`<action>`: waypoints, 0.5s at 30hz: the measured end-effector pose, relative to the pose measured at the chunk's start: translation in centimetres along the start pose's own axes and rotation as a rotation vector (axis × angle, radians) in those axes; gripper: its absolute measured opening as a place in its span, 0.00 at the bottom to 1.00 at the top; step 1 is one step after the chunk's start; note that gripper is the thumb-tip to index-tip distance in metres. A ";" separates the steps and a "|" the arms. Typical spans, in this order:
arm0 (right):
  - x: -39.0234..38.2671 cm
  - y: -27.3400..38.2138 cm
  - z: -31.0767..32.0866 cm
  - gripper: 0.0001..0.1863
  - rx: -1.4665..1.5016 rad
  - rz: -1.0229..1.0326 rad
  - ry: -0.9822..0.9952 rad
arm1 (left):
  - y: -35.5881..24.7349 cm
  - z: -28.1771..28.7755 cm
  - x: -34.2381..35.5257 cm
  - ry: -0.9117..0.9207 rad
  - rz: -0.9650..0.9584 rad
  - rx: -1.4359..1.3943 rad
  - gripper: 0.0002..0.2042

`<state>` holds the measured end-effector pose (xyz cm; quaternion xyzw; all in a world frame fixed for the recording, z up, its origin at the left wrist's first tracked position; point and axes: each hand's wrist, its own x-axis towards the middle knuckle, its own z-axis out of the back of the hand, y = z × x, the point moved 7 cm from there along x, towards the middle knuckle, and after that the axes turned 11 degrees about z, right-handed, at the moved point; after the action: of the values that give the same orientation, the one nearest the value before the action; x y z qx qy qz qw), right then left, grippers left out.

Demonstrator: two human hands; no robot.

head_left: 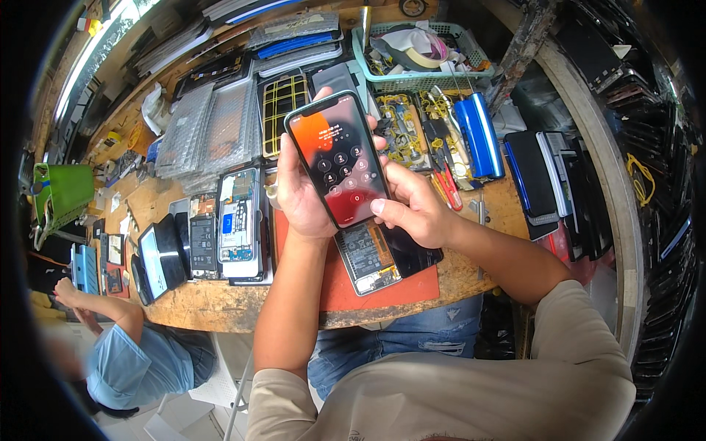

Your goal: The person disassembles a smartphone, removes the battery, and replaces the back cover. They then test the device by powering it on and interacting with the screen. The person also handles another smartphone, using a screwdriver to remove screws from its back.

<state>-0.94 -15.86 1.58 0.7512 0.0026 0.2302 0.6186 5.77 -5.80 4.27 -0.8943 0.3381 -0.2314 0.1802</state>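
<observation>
A lit smartphone (342,184) with a number keypad on its screen is held upright above the bench. My left hand (303,202) is closed around it from below and the left, its fingertips showing past the phone's right edge. At the lower right, my right hand (423,209) is closed against the phone, thumb at the screen's edge and fingers curled partly behind. Beneath lies an opened phone (364,261) with its battery exposed, on a red mat (412,289). A black panel (413,253) lies beside it, partly under my right hand.
Left of the mat are another opened phone (239,220) and bubble-wrapped stacks (213,128). A green basket (360,62) of odds and ends stands behind; tools, including red-handled pliers (447,187), lie at right. Another person in a blue shirt (140,360) sits at left.
</observation>
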 end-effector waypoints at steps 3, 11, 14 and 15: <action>0.0 -0.2 0.0 0.21 -0.009 -0.004 0.000 | -0.1 -0.1 0.0 0.014 -0.003 0.018 0.36; 0.3 0.6 -0.6 0.24 -0.162 0.149 -0.049 | 0.3 -0.2 0.0 -0.018 -0.051 0.026 0.35; 0.0 0.5 -0.6 0.24 -0.155 0.044 -0.100 | 0.4 -0.2 0.0 -0.038 -0.060 0.033 0.35; -0.1 0.5 -0.7 0.24 -0.139 0.034 -0.107 | 0.4 -0.2 0.0 -0.046 -0.065 0.045 0.35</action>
<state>-1.37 -15.38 2.14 0.7175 -0.0591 0.1998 0.6647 5.45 -6.06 4.24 -0.9056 0.2993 -0.2242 0.2001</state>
